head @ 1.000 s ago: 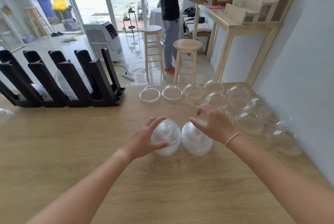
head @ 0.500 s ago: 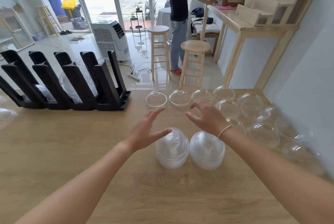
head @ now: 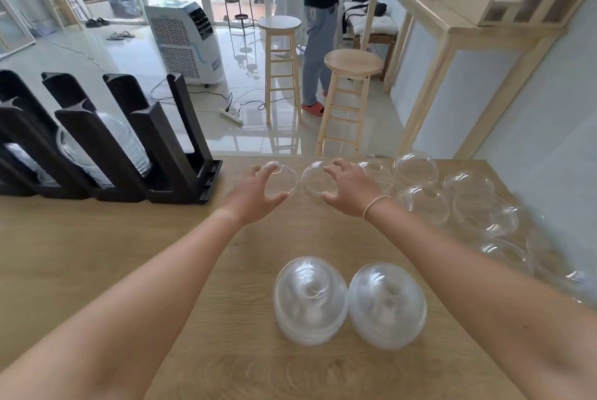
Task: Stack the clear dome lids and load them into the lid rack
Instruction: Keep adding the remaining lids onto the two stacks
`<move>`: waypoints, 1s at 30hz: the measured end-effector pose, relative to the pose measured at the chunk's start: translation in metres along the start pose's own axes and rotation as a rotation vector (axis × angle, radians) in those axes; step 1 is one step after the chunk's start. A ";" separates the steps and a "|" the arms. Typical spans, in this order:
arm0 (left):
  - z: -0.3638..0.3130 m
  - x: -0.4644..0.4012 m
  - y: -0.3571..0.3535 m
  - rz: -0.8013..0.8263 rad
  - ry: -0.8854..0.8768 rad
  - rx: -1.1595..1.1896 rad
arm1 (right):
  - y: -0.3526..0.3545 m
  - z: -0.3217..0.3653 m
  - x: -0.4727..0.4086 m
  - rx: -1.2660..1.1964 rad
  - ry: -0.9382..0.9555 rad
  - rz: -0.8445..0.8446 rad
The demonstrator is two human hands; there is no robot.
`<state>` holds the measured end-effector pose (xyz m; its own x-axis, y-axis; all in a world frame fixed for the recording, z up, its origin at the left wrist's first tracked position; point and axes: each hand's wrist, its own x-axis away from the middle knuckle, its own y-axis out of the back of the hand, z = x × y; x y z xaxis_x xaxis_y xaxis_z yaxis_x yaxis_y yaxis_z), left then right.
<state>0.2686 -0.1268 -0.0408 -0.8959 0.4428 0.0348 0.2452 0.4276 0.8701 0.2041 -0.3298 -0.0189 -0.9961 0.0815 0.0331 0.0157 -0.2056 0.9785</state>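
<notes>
Since the earlier pictures we have lifted both hands off the two stacks of nested lids and reached to the far edge of the desk (head: 97, 257); the left stack (head: 310, 299) and the right stack (head: 387, 304) now sit side by side well behind our fingers, close to our body between the forearms, domes up and just about touching each other. Our left hand (head: 255, 194) is spread, fingers (head: 263, 173) straight and thumb out, around the near side of a single clear dome lid (head: 280, 178); we cannot tell whether the fingertips touch it yet. Our right hand (head: 350, 188), with a thin band at the wrist, is likewise spread over a second single lid (head: 315, 180), its fingers relaxed and gripping nothing that we can make out. To the right of the right fingers lies a crowd of loose lids (head: 452, 199); their clear walls overlap and blur toward the picture's edge, so we cannot count them. Left of the left fingers stands the black lid rack (head: 161, 141), cut off at the left border, with rows of lids (head: 129, 147) already leaning in its slots, partly hidden by the dividers. Beyond the desk a person (head: 319, 28) stands by two wooden stools, head out of frame.
</notes>
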 end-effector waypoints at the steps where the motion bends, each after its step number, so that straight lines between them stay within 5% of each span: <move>1: 0.001 -0.005 -0.003 0.009 0.026 -0.026 | -0.003 -0.001 -0.006 0.010 -0.013 0.001; 7: 0.001 -0.016 -0.015 -0.001 0.081 -0.026 | -0.019 -0.005 -0.026 0.072 -0.069 0.082; 20: -0.019 0.045 0.026 -0.106 -0.036 0.197 | 0.019 0.003 0.040 -0.263 0.070 -0.116; 30: -0.065 0.131 0.054 0.164 -0.184 0.147 | 0.067 0.001 0.167 -0.216 0.014 0.113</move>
<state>0.1401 -0.0971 0.0431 -0.7607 0.6455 0.0681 0.4447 0.4417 0.7792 0.0390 -0.3292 0.0520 -0.9903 0.0326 0.1350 0.1094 -0.4161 0.9027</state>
